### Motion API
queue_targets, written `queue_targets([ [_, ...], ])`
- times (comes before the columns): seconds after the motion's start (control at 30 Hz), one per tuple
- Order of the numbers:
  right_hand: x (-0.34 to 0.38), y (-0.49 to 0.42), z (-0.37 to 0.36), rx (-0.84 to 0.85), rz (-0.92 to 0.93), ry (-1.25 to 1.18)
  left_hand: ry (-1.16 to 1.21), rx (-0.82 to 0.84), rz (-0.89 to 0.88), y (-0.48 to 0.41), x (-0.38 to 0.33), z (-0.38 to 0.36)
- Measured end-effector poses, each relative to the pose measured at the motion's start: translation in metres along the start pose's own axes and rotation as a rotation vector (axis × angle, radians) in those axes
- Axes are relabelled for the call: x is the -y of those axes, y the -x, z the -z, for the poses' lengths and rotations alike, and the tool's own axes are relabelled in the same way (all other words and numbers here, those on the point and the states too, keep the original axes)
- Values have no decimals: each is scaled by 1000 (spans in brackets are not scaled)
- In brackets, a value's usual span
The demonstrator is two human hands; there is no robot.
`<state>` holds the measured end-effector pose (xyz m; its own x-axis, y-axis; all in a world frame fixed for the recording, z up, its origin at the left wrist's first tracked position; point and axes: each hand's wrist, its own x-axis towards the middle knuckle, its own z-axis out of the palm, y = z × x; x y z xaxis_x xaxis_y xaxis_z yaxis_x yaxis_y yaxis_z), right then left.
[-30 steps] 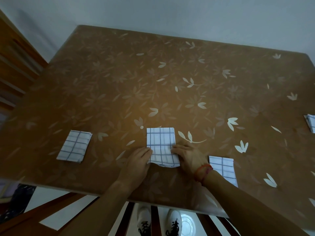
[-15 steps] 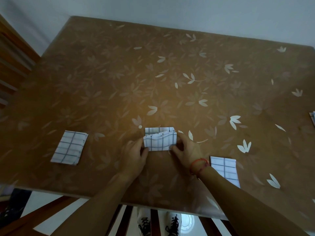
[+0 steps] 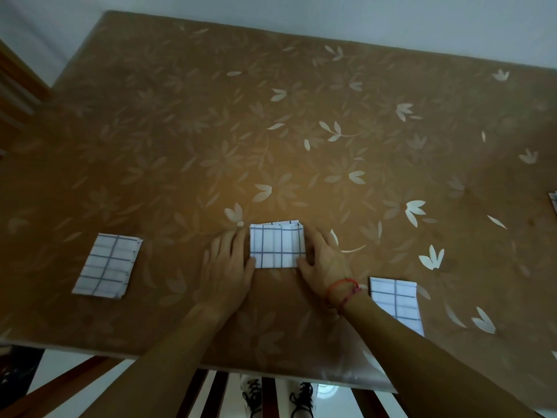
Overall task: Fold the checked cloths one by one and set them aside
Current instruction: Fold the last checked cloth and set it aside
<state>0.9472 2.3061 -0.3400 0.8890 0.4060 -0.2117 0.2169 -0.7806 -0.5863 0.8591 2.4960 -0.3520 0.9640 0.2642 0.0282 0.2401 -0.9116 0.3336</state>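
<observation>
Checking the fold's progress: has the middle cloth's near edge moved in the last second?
Yes. The middle cloth has its near edge folded away from the person, up to the far edge, which stays beside the pale flower print.

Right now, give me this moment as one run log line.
step: folding; middle cloth: folded, lying flat; left hand: at its left edge; right hand: at its right edge; also on table: left cloth, right cloth
</observation>
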Motion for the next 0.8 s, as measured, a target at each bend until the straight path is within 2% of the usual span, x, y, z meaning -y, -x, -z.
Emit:
queue_targets([
  [0.1,6,-2,2,-86,-1,34,-15,6,-130,-1,-2,5],
  [0.23,24,-4,-4,-234,306,331,-105,51,-277,-4,0,5],
  [0.37,38,-10,-30,-108,502,455,-113,115,-328,-5,10,-6],
  [0.5,33,-17,-49,-8,502,506,-121,151,-340,-6,16,-15],
  [0.8,24,-15,-45,83,422,535,-100,179,-315,-6,19,-15],
])
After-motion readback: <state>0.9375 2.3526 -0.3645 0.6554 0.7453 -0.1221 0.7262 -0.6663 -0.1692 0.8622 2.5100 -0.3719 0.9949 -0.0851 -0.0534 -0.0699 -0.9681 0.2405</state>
